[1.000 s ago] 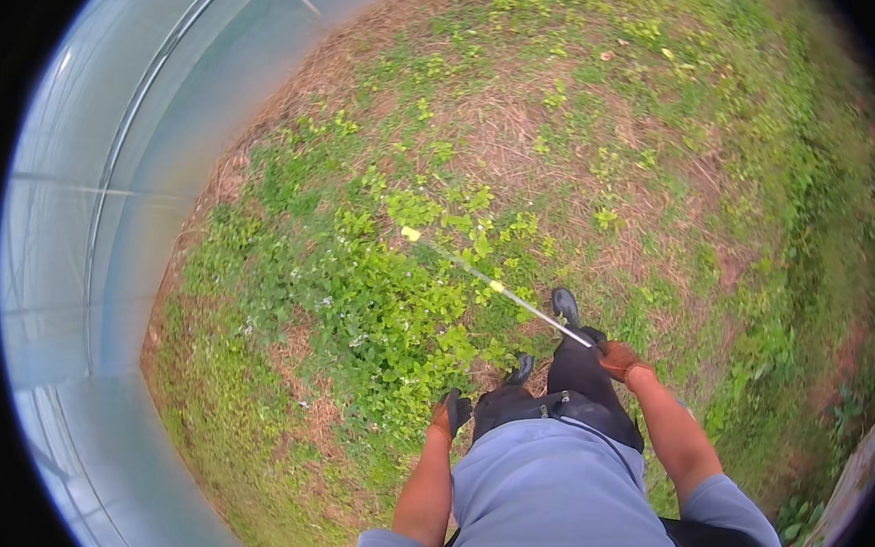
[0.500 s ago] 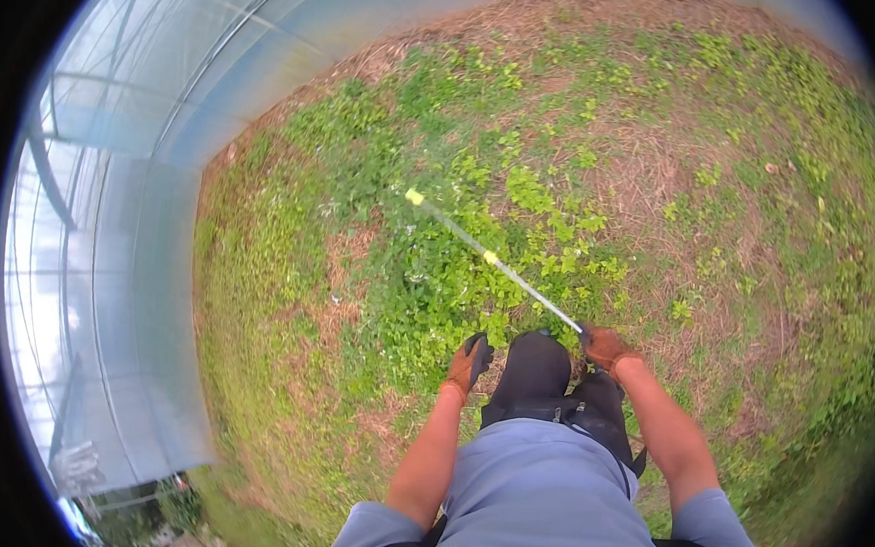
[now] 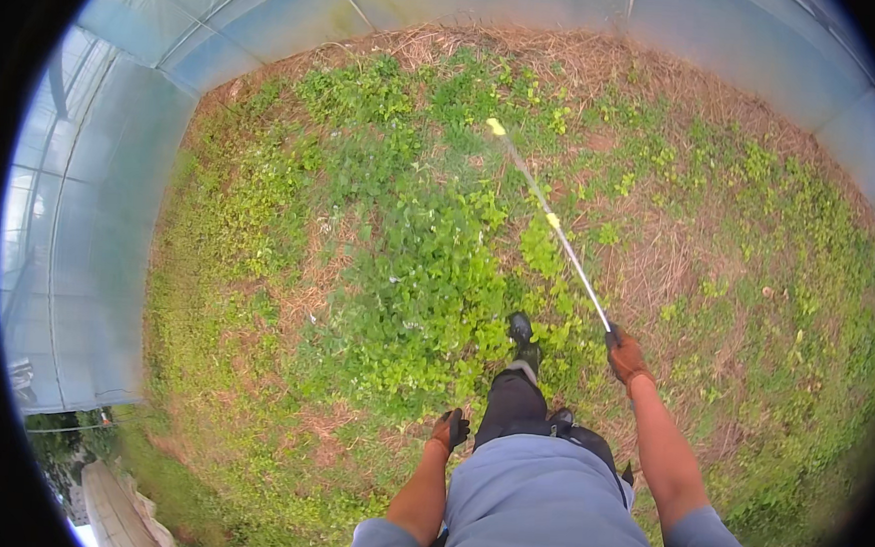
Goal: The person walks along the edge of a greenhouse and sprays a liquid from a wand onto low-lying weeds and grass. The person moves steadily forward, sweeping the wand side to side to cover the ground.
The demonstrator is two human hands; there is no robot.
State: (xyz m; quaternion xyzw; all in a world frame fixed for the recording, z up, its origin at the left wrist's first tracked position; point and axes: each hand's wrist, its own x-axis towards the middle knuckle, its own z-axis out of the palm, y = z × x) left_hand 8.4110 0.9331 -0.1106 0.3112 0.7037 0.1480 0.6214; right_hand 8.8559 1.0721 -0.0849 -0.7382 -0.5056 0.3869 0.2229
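Observation:
In my right hand (image 3: pixel 629 355), gloved in brown and black, is the dark grip of a spray wand (image 3: pixel 583 275). The thin pale shaft runs forward and left over the plants, with a yellow fitting (image 3: pixel 553 220) partway along and a yellow nozzle end (image 3: pixel 496 127) at its far tip. Faint haze hangs left of the tip. My left hand (image 3: pixel 451 430), gloved alike, hangs beside my left thigh. Its fingers look loosely curled, and nothing shows in them. Low leafy weeds (image 3: pixel 437 284) grow thickly below and left of the wand.
A black boot (image 3: pixel 521 329) of mine is forward among the leaves. Dry straw (image 3: pixel 660 247) lies in patches to the right. Translucent greenhouse sheeting (image 3: pixel 111 203) on metal framing bounds the ground at left and far side. A pale curved object (image 3: pixel 115 504) lies at lower left.
The wand has swung forward and to the right, its tip now farther from me. My left hand has dropped back toward my hip. A boot has come into view ahead, and the view has shifted.

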